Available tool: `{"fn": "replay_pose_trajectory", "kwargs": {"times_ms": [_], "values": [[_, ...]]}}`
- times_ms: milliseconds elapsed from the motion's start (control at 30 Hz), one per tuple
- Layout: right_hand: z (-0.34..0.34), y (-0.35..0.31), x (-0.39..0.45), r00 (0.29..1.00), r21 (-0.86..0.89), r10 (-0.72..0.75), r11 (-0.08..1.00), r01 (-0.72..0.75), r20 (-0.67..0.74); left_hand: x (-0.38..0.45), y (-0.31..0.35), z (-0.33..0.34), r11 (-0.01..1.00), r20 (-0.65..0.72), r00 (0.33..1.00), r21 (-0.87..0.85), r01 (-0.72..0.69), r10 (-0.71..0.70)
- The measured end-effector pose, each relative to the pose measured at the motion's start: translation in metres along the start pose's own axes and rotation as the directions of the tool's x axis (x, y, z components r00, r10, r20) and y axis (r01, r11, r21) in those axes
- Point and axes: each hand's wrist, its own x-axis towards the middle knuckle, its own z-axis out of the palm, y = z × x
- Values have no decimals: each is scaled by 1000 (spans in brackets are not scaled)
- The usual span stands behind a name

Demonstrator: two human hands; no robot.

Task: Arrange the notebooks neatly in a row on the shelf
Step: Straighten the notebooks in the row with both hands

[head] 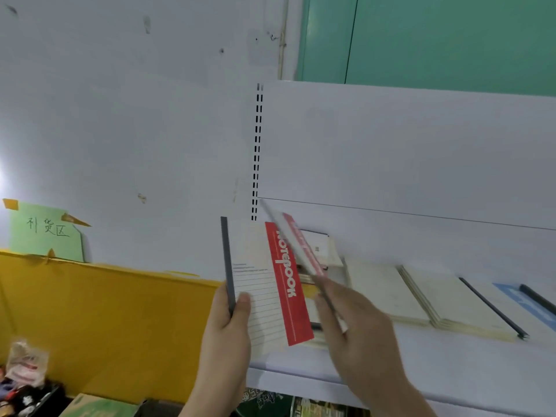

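Observation:
My left hand (pixel 226 329) grips a cream notebook (pixel 264 284) by its dark spine, upright, with a red band reading "NOTEBOOK". My right hand (pixel 358 323) holds a second, similar notebook (pixel 296 245) edge-on and tilted, blurred by motion, just right of the first. Both hover over the left end of the white shelf (pixel 421 368). More notebooks lie flat on the shelf: a cream stack (pixel 382 284), another cream stack with a black spine (pixel 451 305) and a blue-banded one (pixel 523 302) at the right edge. Another notebook (pixel 316 245) lies partly hidden behind the held ones.
The shelf's white back panel (pixel 406 152) has a slotted upright (pixel 257 152) at its left end. A yellow board (pixel 105 320) with a green handwritten sign (pixel 45 233) stands to the left. Boxes and bags (pixel 27 383) sit on the floor below.

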Motion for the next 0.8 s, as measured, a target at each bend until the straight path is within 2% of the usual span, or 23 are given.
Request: {"fn": "replay_pose_trajectory", "kwargs": {"times_ms": [100,233,367,400,467,567,667,800], "values": [[31,-13,-25,996,-124,-76,989,81,43,-10,1,23,993,54,998,-106,45,-39],[36,-25,-36,999,-250,-36,967,42,27,-17,-2,36,995,97,995,-96,18,-8],[18,-16,-40,999,-192,-49,980,45,-13,-16,-6,44,995,75,997,-97,18,-10],[12,-9,-41,1000,-166,-11,986,8,-22,-17,-8,46,995,68,997,-93,28,-22],[-7,4,-40,987,-149,158,976,-157,-3,-19,-9,52,993,71,996,-107,57,-50],[-33,24,-50,901,-228,423,890,-394,94,-27,-16,64,986,125,986,-115,122,-108],[-55,30,-63,849,-183,495,866,-466,182,-37,-24,83,976,184,968,-102,194,-173],[-97,43,-82,789,-218,588,806,-551,180,-60,-27,122,978,310,935,-64,201,-172]]}}
